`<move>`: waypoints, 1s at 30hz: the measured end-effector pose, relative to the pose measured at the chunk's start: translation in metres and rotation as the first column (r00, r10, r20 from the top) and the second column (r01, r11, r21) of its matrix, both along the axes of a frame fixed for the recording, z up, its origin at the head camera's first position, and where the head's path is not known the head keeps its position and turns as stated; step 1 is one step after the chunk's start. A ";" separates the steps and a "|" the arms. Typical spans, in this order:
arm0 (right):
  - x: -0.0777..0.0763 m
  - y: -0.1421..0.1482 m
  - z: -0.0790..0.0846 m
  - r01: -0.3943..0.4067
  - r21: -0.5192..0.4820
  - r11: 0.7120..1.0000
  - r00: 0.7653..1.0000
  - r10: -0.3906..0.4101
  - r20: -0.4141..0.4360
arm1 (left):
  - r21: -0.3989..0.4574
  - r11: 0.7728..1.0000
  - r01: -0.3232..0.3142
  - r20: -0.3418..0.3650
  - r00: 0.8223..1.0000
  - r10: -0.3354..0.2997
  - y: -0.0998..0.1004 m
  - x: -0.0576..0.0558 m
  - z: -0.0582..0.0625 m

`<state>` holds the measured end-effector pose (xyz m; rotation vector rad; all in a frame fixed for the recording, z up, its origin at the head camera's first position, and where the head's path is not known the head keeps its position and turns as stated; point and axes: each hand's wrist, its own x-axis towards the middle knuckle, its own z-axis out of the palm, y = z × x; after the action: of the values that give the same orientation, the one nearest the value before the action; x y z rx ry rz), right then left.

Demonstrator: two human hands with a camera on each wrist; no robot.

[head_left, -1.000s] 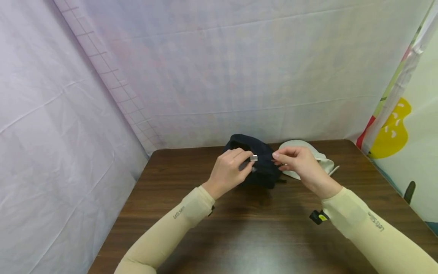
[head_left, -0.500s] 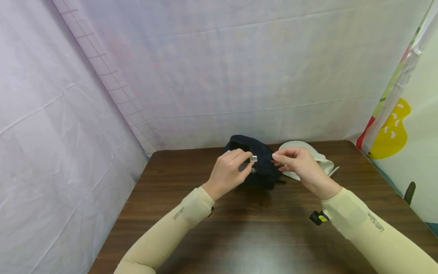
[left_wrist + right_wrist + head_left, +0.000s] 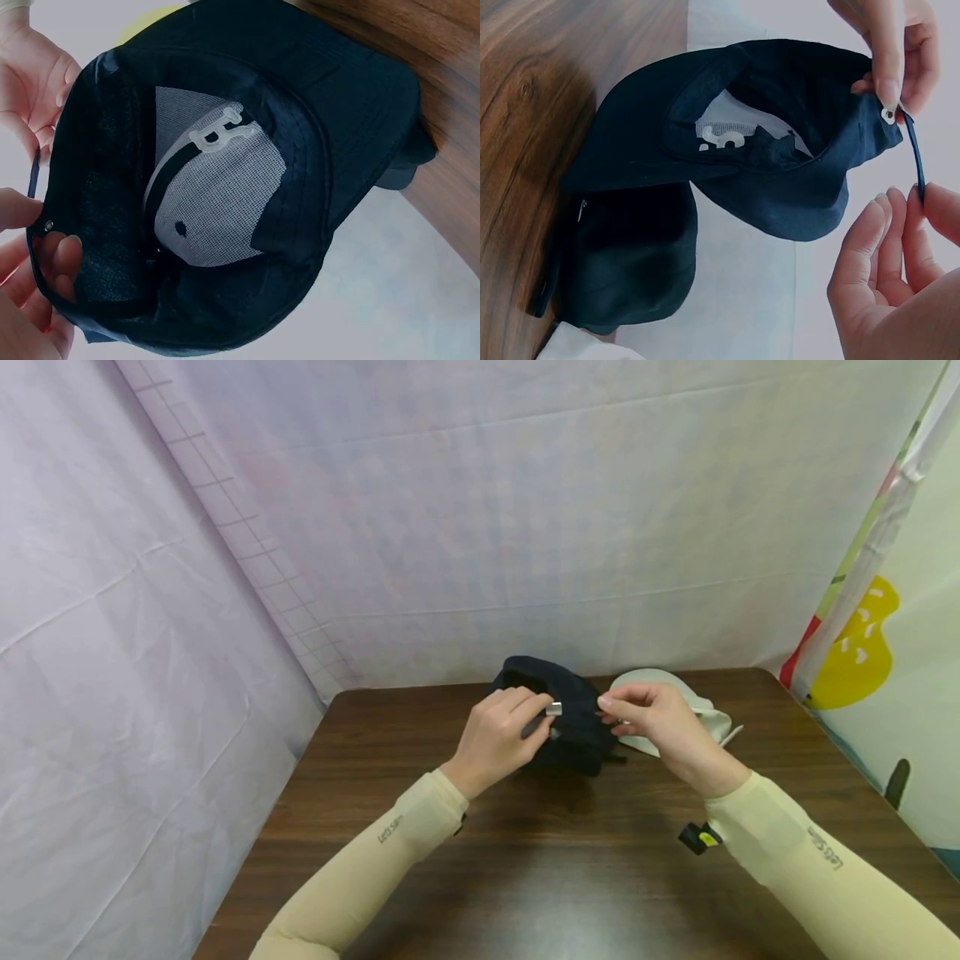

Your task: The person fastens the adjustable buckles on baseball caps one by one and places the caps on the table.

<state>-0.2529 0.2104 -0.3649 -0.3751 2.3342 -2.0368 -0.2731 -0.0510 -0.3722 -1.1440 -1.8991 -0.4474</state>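
Observation:
A navy baseball cap [image 3: 573, 710] is held up between both hands, its open underside with mesh lining and a letter shape showing in the left wrist view. My left hand [image 3: 498, 731] pinches the cap's rear band beside a small metal buckle [image 3: 554, 708]. On the other side, my right hand [image 3: 663, 722] pinches the end of the thin dark strap [image 3: 915, 157] between thumb and fingertip. That strap runs taut between the two hands in the right wrist view. The cap's brim [image 3: 360, 105] points away from the hands.
A second dark cap [image 3: 630, 259] sits on the wooden table [image 3: 390, 718] behind the held one. Right of it lies a white cap [image 3: 652, 677], partly covered by my right hand. White cloth walls [image 3: 480, 527] enclose the table's back and left.

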 end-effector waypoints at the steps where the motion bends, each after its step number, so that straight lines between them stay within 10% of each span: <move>1: 0.000 0.000 0.000 0.003 -0.001 1.000 1.000 -0.003 -0.002 | -0.001 1.000 -0.001 -0.008 1.000 0.001 0.000 0.000 0.000; 30: 0.002 0.001 -0.002 0.010 -0.019 1.000 1.000 -0.010 -0.005 | -0.012 1.000 -0.014 -0.010 1.000 0.013 -0.002 -0.001 -0.004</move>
<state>-0.2509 0.2113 -0.3666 -0.3698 2.3259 -2.0668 -0.2738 -0.0528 -0.3760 -1.1386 -1.9021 -0.4225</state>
